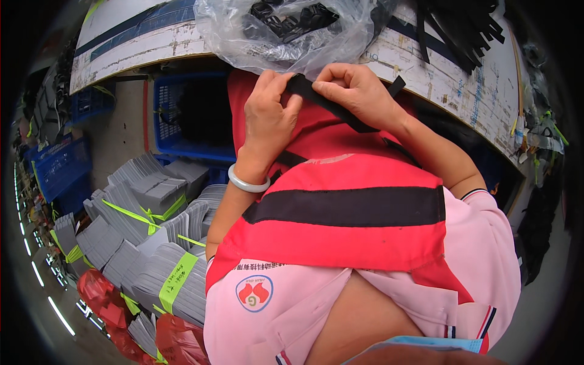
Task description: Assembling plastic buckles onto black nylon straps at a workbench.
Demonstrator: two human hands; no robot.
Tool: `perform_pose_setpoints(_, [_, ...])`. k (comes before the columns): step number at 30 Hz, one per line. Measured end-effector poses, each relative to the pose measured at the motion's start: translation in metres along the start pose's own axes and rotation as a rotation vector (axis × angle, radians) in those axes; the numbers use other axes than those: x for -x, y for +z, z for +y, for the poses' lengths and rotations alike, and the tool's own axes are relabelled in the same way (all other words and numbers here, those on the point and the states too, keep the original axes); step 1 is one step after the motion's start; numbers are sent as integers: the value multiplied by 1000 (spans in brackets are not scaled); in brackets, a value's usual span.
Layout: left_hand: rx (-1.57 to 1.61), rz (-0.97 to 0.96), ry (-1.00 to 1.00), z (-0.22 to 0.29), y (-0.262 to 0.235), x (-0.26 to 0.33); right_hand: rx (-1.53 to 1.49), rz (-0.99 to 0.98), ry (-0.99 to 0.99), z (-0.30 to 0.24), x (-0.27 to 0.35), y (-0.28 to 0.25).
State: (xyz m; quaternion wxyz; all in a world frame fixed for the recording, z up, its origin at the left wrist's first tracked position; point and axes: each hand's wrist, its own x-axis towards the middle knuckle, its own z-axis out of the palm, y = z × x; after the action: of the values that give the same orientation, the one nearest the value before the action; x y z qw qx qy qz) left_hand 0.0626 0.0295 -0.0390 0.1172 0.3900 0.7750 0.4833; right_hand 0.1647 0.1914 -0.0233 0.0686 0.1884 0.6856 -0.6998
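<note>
A black fabric strap is stretched between my hands over my lap, at the near edge of the table. My left hand, with a pale bangle at the wrist, pinches its left end between thumb and fingers. Closed on the same strap a little to the right is my right hand, its thumb pressing on top. One end of the strap hangs down below my right hand. Another short black strap end sticks up beside the right wrist; whether it belongs to the same piece I cannot tell.
On the table a clear plastic bag holds small black pieces. More black straps lie at the back right. Bundled grey sheets with green ties stand at my left, near blue crates and red bags.
</note>
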Motion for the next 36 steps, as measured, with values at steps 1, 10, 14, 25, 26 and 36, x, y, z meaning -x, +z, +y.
perform_pose_setpoints(1, [-72,13,32,1,-1,-1,-49,24,3,-2,0,3])
perform_pose_setpoints(10, [134,66,-51,-8,1,6,-270,119,-30,1,-2,15])
perform_pose_setpoints(14, [-65,78,143,-14,12,18,-356,53,-9,10,-14,14])
perform_pose_setpoints(25, [1384,-87,-788,-37,15,32,-68,38,-151,21,-7,15])
perform_pose_setpoints(26, [1469,-105,-862,-38,16,33,-61,41,-148,19,-8,17])
perform_pose_setpoints(36, [1343,-48,-607,-34,8,29,123,145,-355,28,-12,29])
